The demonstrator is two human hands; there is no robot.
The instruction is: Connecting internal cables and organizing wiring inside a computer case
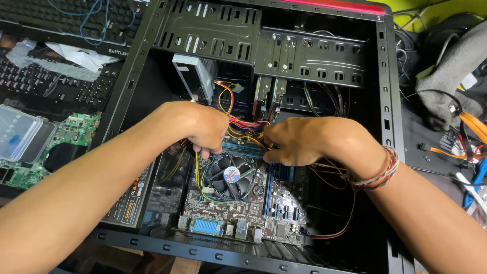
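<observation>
Both my hands reach into an open black computer case [390,101]. My left hand [195,127] is closed around a bundle of yellow, red and black power cables [225,99] just above the round cooler fan [231,176]. My right hand [304,139], with woven bracelets at the wrist, pinches the same cable bundle [253,133] from the right, fingertips close to the left hand. Below them lies the motherboard [238,208] with blue slots. What the fingers grip exactly is hidden under the hands.
A power supply with a warning label [129,203] sits at the case's left. Drive bays and a silver drive [195,73] are at the top. Keyboards [56,20], a green circuit board [76,132] and a clear plastic box [20,132] lie left; cables and tools [466,137] lie right.
</observation>
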